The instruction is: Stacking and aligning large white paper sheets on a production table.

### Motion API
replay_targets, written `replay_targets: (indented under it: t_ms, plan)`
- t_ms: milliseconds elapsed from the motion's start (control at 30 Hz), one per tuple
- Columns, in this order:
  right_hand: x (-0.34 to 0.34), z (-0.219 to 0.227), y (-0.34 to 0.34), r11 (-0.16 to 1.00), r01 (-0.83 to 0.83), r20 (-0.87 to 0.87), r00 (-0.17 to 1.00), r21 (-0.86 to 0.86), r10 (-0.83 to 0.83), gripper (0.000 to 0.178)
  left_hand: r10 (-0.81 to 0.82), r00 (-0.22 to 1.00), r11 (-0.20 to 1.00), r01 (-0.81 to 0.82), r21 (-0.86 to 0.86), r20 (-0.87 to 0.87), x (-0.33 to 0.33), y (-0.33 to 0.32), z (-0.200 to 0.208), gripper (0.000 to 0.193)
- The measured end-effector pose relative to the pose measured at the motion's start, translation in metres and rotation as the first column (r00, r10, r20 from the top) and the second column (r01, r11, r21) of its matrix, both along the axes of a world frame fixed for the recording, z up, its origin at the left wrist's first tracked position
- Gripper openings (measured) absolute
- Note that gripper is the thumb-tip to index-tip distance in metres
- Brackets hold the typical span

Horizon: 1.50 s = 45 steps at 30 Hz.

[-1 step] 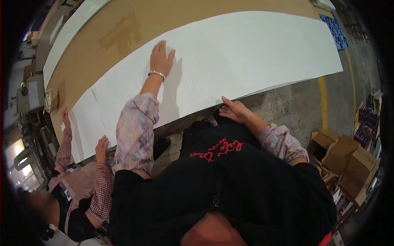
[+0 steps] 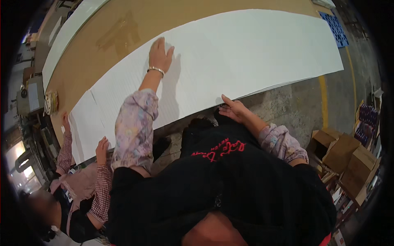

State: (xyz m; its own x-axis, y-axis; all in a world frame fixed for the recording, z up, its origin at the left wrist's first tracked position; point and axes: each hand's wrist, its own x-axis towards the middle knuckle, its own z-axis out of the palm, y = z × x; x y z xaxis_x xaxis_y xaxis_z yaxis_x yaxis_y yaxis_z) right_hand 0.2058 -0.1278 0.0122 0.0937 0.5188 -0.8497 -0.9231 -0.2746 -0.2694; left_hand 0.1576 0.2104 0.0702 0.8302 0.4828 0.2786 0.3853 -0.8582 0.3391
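A large white corrugated board [image 2: 250, 49] with a curved far edge lies in front of me, over brown cardboard. My left hand [image 2: 160, 57], wearing a bracelet, rests on its top near the far edge, fingers stretched out. At the near edge, my right hand [image 2: 236, 110] holds the board, thumb over the top and fingers curled at the edge; the fingertips are partly hidden. To my left, a co-worker's hand [image 2: 102, 149] touches the near edge, while that person's other hand [image 2: 65, 121] is at the board's left end.
Brown cardboard [image 2: 78, 61] with tape on it extends beyond the white board. Opened cardboard boxes [image 2: 340, 149] stand on the right, near a yellow floor line [image 2: 324, 102]. A blue patterned piece [image 2: 336, 30] is past the board's right end. The co-worker [image 2: 78, 197] stands close on my left.
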Motion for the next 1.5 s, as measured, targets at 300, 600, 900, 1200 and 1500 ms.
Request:
replay_targets:
  t_ms: [300,600,900,1200,1500]
  plan:
    - [-0.002,-0.007,0.009,0.954,0.295,-0.025,0.955,-0.046,-0.297,0.049,0.048,0.973,0.998,-0.040,0.041,-0.224,0.090,0.035,-0.045,0.043]
    - [-0.007,-0.010,0.022,0.884,0.446,0.078,0.895,-0.138,-0.439,0.049,0.041,0.999,0.992,-0.042,0.118,0.008,0.100,0.021,-0.050,0.045]
    - [-0.005,-0.011,0.003,0.827,0.481,0.281,0.869,-0.290,-0.407,0.073,-0.001,0.997,1.000,0.001,-0.002,-0.081,0.126,0.013,-0.053,0.043]
    - [0.107,-0.065,-0.044,0.659,0.725,0.293,0.686,-0.200,-0.666,0.078,-0.134,0.985,0.990,0.128,-0.062,-0.112,0.250,-0.041,-0.063,0.041]
    - [0.121,0.013,-0.063,0.896,0.225,0.221,0.964,-0.382,-0.148,0.085,-0.135,0.986,0.990,0.137,0.014,-0.099,0.240,-0.051,-0.049,0.030]
